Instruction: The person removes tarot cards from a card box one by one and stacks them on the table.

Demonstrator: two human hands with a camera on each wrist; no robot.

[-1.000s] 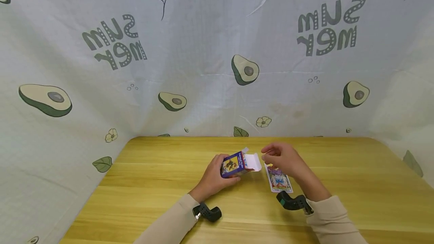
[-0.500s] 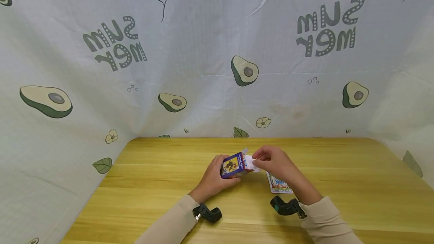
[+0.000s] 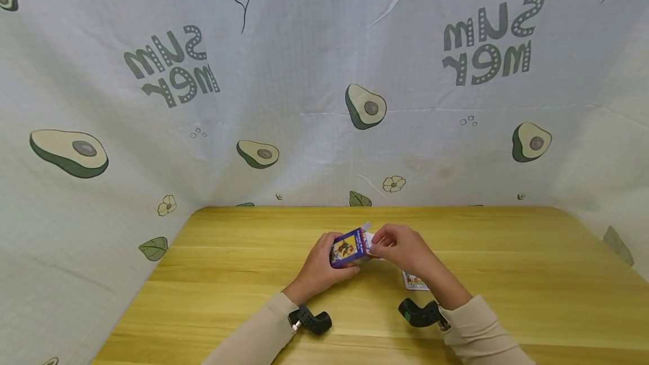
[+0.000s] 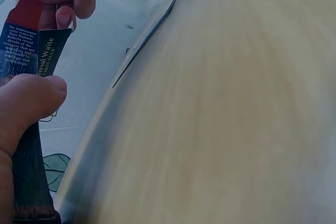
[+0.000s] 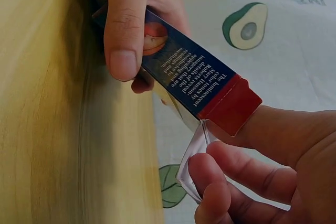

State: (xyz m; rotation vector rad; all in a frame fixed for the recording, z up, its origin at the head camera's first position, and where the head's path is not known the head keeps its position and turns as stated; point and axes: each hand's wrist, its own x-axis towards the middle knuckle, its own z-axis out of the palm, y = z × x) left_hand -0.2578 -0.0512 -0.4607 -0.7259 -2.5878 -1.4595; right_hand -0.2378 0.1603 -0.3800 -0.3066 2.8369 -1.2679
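Note:
My left hand (image 3: 316,269) grips a small purple tarot card box (image 3: 345,248), its thumb along the near side and its open end turned right. In the left wrist view the box (image 4: 20,45) shows printed text. My right hand (image 3: 405,245) is at that open end, fingers bent around the white lid flap (image 5: 190,156). A red side flap (image 5: 231,106) sticks out beside it in the right wrist view and hides part of that hand. Under the right forearm a tarot card (image 3: 414,283) lies face up, mostly covered from the head view.
The yellow wooden table (image 3: 243,286) runs back to a hanging white cloth (image 3: 304,72) printed with avocados and leaves. A black wrist camera (image 3: 316,320) sits on the left wrist, another camera (image 3: 418,313) on the right.
My right hand has moved left from above the card to the box's open end and taken hold of the lid flap, which now bends inward. My left hand and the box have stayed put.

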